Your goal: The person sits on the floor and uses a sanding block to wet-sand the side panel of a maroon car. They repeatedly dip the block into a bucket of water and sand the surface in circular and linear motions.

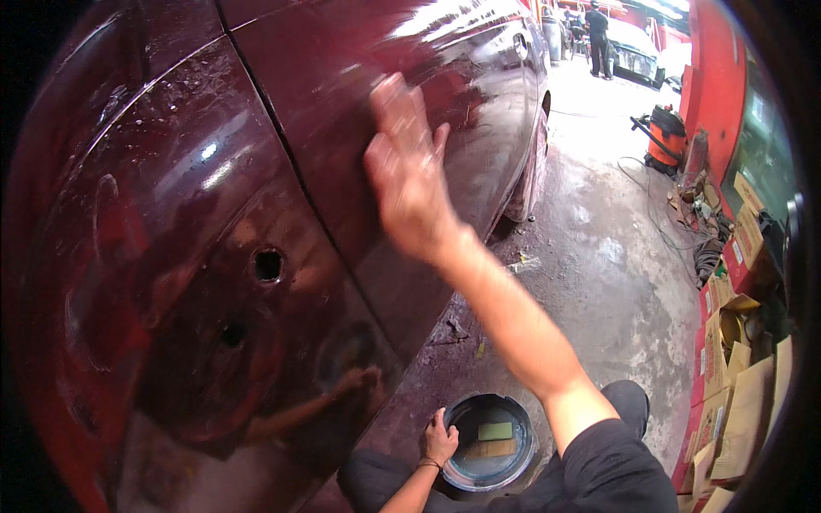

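Note:
My right hand (409, 175) lies against the dark red car door panel (333, 94), its fingers stretched out and smeared by motion. Nothing shows in it, though its palm side is hidden. Low down, my left hand (440, 442) grips the left rim of a round dark basin (523, 466). Cloudy liquid is in the basin, along with a green rectangular pad (494, 431) and a tan rectangular piece (492, 448). The car body is wet and shiny, with a round hole (268, 266) left of the door seam and whitish smears toward the far end.
Cardboard boxes (714, 402) line the right side. Beyond them stand an orange and black shop vacuum (665, 137) and a red post (714, 85). A cable (654, 201) trails over the stained concrete floor (599, 282). Far off, a person (598, 38) in dark clothes stands near another car (637, 51).

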The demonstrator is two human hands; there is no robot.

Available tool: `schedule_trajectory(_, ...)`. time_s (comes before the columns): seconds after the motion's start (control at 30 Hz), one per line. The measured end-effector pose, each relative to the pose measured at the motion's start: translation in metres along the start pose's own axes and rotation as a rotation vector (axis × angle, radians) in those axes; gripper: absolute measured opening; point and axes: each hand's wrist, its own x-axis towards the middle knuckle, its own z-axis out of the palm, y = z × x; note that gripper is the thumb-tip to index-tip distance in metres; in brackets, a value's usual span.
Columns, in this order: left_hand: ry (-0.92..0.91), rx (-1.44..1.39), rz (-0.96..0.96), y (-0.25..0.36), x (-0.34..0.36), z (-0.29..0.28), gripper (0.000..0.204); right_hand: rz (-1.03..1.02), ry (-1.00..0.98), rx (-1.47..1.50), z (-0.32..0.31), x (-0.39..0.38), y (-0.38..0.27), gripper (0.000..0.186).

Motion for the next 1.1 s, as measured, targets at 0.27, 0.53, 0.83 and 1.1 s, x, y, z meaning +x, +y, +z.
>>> schedule_trajectory(0.27,-0.071,-0.075,-0.039,0.029,0.000,0.027,0.060,0.145,0.106,-0.086,-0.036,0.052,0.193,0.053)
schedule_trajectory(0.53,0.012,-0.076,-0.007,-0.004,0.002,0.019,0.061,-0.121,-0.120,0.074,0.011,-0.151,0.005,0.063)
schedule_trajectory(0.83,0.016,-0.092,0.014,-0.008,-0.003,0.026,0.063,-0.155,-0.154,0.023,0.004,-0.106,-0.024,0.060)
schedule_trajectory(1.1,0.022,-0.138,0.020,-0.004,0.001,0.026,0.063,-0.189,-0.094,-0.043,0.006,-0.062,-0.044,0.059)
